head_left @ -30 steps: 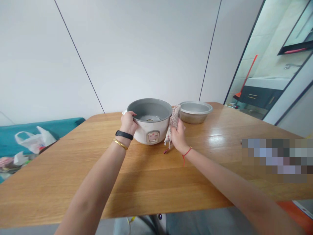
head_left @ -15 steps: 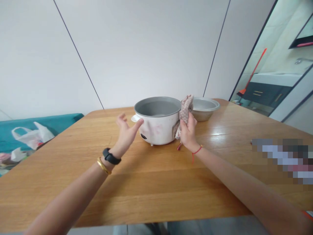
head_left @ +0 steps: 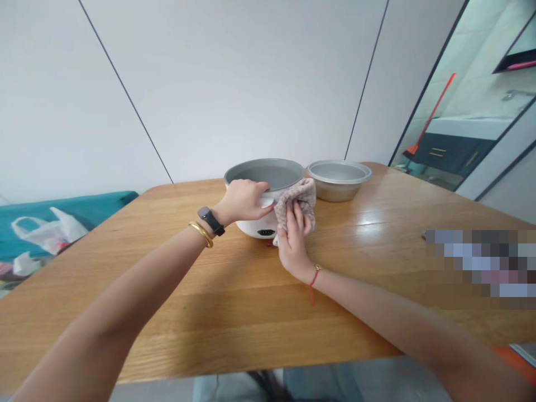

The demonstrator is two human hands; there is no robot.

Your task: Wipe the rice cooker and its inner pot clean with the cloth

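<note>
Your left hand (head_left: 247,199) grips the white handle (head_left: 267,202) on the near side of the cooker (head_left: 248,228), thumb and fingers closed about it. Your right hand (head_left: 292,245) holds the bunched cloth (head_left: 307,194), its fingers pressing the fabric against the near right portion of the cooker's outer wall. The cooker is upright, open at the top, on the far part of the wooden table (head_left: 234,318); its dark socket (head_left: 266,232) faces you below the handle. The metal pot (head_left: 337,191) stands upright just beside the cooker, to the right
</note>
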